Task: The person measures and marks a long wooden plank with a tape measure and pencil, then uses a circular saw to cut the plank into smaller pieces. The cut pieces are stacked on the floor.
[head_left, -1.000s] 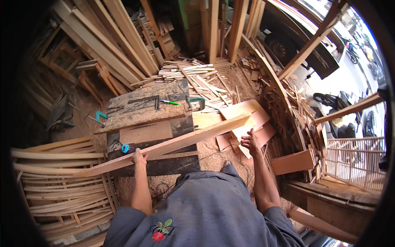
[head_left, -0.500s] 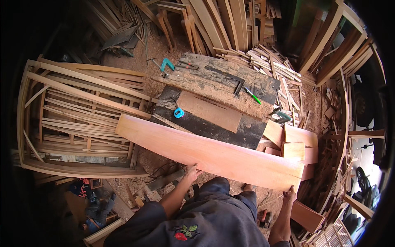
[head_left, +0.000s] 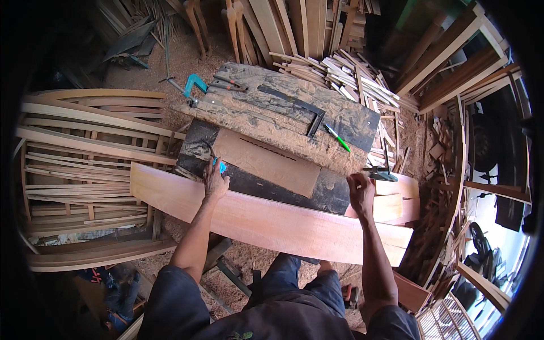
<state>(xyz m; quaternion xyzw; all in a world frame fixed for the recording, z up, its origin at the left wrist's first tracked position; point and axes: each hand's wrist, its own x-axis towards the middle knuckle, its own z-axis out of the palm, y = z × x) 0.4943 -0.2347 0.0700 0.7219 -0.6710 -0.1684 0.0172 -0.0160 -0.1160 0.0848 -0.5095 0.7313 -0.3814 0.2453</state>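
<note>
My left hand (head_left: 216,181) is closed around the small blue tape measure (head_left: 221,167), mostly covered by the fingers, over the dark near part of the workbench (head_left: 266,190). My right hand (head_left: 361,191) hovers at the bench's right end with its fingers curled together; whether anything is in them is hidden. A long, pale pinkish plank (head_left: 283,224) lies under both forearms along the bench's near side, touched by neither set of fingers. Beyond my hands, a black square (head_left: 294,105) and a green pen (head_left: 338,137) rest on the sawdust-covered bench top.
A teal clamp (head_left: 195,85) and pliers (head_left: 229,85) are at the bench's far left; another clamp (head_left: 382,173) sits by my right hand. Wooden frames with slats (head_left: 85,187) stand at left. Short boards (head_left: 388,207) and piled sticks (head_left: 345,73) lie to the right and behind.
Both hands have let go of the plank's near edge and moved forward over the bench. My left hand has taken hold of the tape measure. The view has shifted slightly.
</note>
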